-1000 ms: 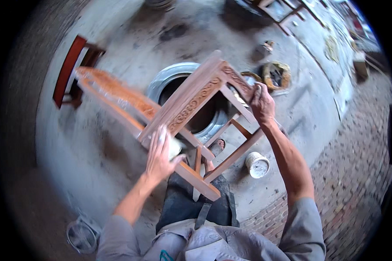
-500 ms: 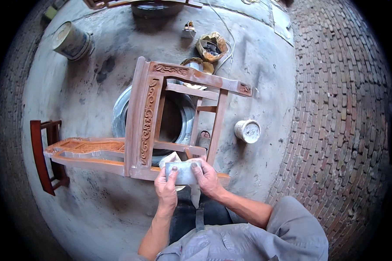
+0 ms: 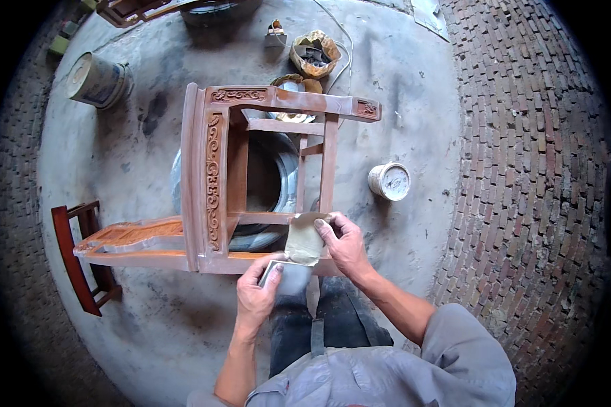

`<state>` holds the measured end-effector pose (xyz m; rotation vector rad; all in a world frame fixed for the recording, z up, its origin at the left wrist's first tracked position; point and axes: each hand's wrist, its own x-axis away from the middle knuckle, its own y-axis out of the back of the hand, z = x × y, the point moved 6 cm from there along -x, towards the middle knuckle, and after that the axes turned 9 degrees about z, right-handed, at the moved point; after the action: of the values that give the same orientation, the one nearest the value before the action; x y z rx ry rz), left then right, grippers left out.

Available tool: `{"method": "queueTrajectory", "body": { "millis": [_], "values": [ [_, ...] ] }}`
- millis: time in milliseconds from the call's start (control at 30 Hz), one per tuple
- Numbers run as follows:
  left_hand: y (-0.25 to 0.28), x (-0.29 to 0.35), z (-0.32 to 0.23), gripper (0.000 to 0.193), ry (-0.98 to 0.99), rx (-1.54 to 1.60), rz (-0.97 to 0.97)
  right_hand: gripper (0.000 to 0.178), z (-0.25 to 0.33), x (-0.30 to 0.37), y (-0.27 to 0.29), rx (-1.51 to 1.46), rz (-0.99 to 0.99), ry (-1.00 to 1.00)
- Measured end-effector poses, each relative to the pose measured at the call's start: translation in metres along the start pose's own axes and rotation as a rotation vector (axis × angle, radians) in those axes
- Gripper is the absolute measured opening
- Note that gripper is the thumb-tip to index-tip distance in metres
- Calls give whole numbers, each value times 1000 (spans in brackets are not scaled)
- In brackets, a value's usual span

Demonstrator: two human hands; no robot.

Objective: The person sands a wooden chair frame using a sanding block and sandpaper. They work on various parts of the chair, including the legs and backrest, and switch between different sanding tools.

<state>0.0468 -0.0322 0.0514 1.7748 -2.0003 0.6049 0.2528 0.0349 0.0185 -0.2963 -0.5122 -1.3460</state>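
My left hand (image 3: 254, 296) grips a flat, pale grey rectangular pad (image 3: 294, 277) with a darker edge, thumb on top. My right hand (image 3: 346, 245) pinches the upper right corner of a tan sheet of sandpaper (image 3: 303, 237). The sheet stands up from the pad, its lower end meeting the pad's far edge; whether the two are joined I cannot tell. Just beyond my hands a carved wooden chair (image 3: 213, 180) lies on its side, dusty, its back toward the left. Its near rail passes behind the pad and sheet.
Beneath the chair lies a tire (image 3: 288, 166). A white lidded tub (image 3: 390, 182) stands to the right, a larger bucket (image 3: 96, 81) at the far left. Farther off is an open sack (image 3: 316, 54) of dark pieces beside a cable. A dark red wooden frame (image 3: 78, 261) stands left.
My right hand has moved up and right, lifting the sandpaper away from the pad. My left hand keeps the pad, now tilted. The whole view has shifted slightly.
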Motion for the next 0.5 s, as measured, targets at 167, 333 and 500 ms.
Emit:
{"method": "queueTrajectory", "body": {
  "millis": [167,333,500],
  "values": [
    [6,-4,14,32,-112,-9,136,20,-16,25,-5,19,64,-25],
    [14,5,37,22,97,-1,91,24,9,23,10,21,12,13],
    [-1,8,31,24,144,-18,157,29,-9,36,-11,282,213,-79]
  ]
}}
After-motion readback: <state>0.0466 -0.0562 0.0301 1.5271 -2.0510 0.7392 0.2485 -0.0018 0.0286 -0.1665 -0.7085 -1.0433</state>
